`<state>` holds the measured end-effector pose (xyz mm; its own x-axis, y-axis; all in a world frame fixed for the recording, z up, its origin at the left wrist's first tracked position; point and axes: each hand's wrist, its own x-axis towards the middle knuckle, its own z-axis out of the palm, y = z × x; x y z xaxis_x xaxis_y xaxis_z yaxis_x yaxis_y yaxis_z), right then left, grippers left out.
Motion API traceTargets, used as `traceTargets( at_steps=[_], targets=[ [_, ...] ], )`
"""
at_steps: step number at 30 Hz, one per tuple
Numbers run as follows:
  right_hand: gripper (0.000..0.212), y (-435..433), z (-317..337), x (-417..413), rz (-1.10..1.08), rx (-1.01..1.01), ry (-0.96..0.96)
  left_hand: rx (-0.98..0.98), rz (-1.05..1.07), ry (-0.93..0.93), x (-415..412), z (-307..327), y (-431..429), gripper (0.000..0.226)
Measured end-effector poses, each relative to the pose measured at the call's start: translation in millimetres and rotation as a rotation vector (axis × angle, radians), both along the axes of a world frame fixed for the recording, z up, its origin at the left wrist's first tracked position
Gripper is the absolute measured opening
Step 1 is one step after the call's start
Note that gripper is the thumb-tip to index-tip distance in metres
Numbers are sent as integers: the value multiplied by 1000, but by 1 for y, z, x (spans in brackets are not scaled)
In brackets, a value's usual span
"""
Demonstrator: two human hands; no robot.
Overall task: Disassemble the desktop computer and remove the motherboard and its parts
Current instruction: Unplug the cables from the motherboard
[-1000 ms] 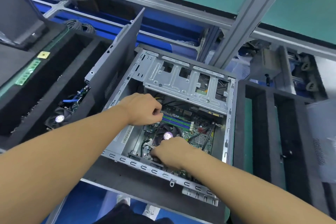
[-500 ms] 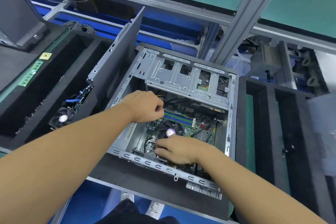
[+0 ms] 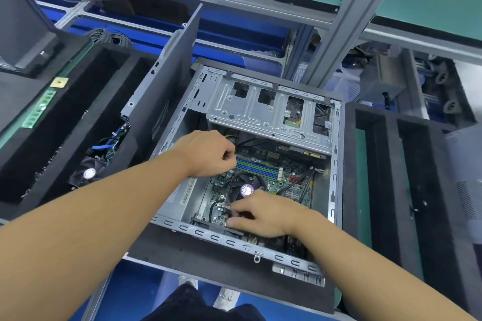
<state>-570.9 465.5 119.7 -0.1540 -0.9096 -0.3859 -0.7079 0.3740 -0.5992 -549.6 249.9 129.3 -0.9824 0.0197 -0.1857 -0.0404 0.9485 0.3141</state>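
The open desktop case lies flat in front of me with the green motherboard inside. A black CPU fan with a purple sticker sits on the board. My left hand is curled at the left end of the blue and green memory slots; whatever its fingertips hold is hidden. Just below the fan, my right hand reaches in from the right and pinches a small connector on the board's near part, thumb lying along the board.
A silver drive cage covers the far part of the case. The removed side panel stands on edge at the left. Black foam trays flank the case; the left one holds another fan and board and a memory stick.
My right hand has slid up the board from its near edge to just below the fan. My left hand has stayed at the memory slots.
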Motion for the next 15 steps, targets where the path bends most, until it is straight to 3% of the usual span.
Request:
traceTargets(
  at_steps=[3, 7, 10, 15],
  targets=[
    [54, -1, 1, -1, -169, -3, -186, 7, 0, -9, 0, 2, 0, 28],
    [35, -16, 3, 12, -193, -31, -207, 1, -11, -19, 0, 4, 0, 28],
    [26, -11, 3, 7, -179, 80, -244, 8, -14, -27, 0, 5, 0, 28],
    [26, -2, 21, 1, -117, 107, -339, 14, -27, -24, 0, 4, 0, 28]
  ],
)
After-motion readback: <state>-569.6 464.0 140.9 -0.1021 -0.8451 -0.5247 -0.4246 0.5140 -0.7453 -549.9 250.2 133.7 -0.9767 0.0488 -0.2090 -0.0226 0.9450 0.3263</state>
